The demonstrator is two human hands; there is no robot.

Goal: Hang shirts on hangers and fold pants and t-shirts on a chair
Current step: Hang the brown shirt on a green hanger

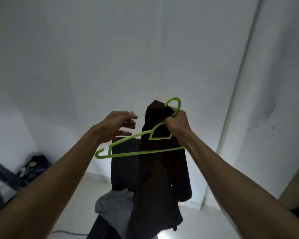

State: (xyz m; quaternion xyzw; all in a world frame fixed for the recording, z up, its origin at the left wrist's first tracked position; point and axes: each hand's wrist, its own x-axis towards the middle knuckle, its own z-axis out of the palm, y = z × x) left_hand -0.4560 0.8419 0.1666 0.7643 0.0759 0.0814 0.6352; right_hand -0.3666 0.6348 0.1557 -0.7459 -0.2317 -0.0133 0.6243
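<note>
- While both forearms reach up, the right hand (177,125) clenches its fingers round a green hanger (141,144) and a dark brown shirt (155,178) together.
- Left hand (116,125) hovers beside the hanger, fingers spread and relaxed, holding nothing.
- Below, a grey garment (113,207) lies on a dark chair (123,163), mostly hidden by the shirt.
- Far left, a blurred heap (33,167) is unreadable.

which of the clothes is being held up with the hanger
The dark shirt, gripped with the hanger by the right hand; the grey garment lies below.

hanger (141,151): smooth green plastic | shirt (155,178): dark matt cloth | garment (114,204): grey cloth
</note>
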